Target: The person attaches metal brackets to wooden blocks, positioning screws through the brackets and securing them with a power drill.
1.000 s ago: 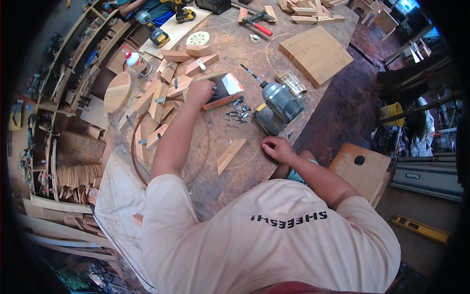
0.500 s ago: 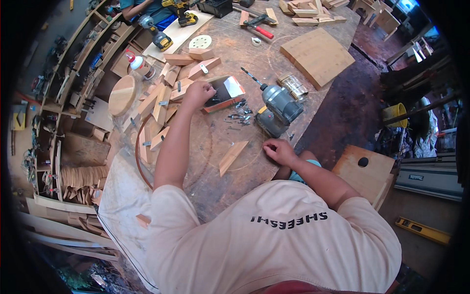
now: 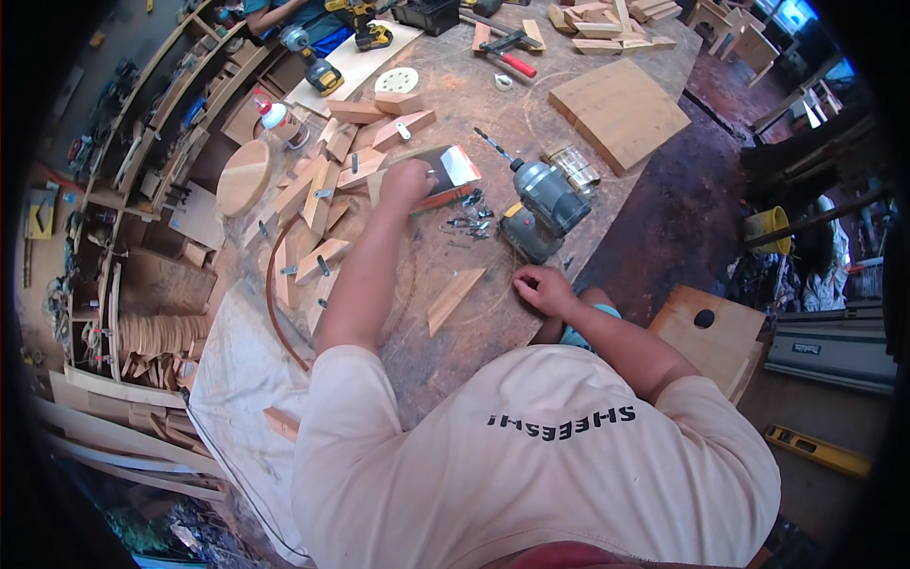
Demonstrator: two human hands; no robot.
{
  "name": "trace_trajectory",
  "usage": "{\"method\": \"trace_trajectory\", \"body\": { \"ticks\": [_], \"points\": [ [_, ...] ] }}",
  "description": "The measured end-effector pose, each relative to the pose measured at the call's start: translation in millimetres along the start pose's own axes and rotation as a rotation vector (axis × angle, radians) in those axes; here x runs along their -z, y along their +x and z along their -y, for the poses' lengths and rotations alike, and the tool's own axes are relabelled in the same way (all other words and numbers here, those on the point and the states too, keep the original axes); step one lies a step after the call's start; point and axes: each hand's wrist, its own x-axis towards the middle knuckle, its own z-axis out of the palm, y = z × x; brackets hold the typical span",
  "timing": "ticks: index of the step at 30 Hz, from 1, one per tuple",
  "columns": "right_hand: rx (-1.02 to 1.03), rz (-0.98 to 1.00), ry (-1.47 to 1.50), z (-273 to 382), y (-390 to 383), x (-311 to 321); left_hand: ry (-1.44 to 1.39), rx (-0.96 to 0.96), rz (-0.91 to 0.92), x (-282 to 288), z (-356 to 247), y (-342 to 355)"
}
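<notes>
My left hand (image 3: 406, 183) is at the left part of an open cardboard box (image 3: 439, 197) with a dark inside, its fingers curled and partly hidden. What they hold, if anything, I cannot make out. My right hand (image 3: 544, 288) rests at the table's near edge, thumb and fingers closed together; nothing can be made out in them. Between the hands lies a slanted-end wood piece (image 3: 455, 301). Small metal parts (image 3: 468, 224) are scattered beside the box. A cordless drill (image 3: 545, 211) with a long bit lies just beyond my right hand.
Cut wood blocks (image 3: 319, 199), several with metal brackets, crowd the left of the table (image 3: 417, 365). Around them are a glue bottle (image 3: 282, 123) and a round wood disc (image 3: 244, 178). A thick board (image 3: 619, 114) and a red-handled clamp (image 3: 517, 64) lie farther back. Another person's arm (image 3: 270, 17) shows at the top.
My left hand has moved slightly right and lower over the box, and its fingers are now less visible. My right hand stays at the table edge. The whole view has shifted a little.
</notes>
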Motion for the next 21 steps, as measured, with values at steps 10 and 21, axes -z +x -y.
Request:
{"method": "trace_trajectory", "body": {
  "ticks": [10, 21],
  "points": [
    [0.081, -0.031, -0.072, -13.4, -5.9, -10.1, 0.056, 0.147, 0.113, -16.1, -2.1, 2.8],
    [0.129, -0.035, -0.079, -11.6, -3.1, -8.1, -0.006, 0.248, 0.135, -14.3, -3.4, 12.4]
  ]
}}
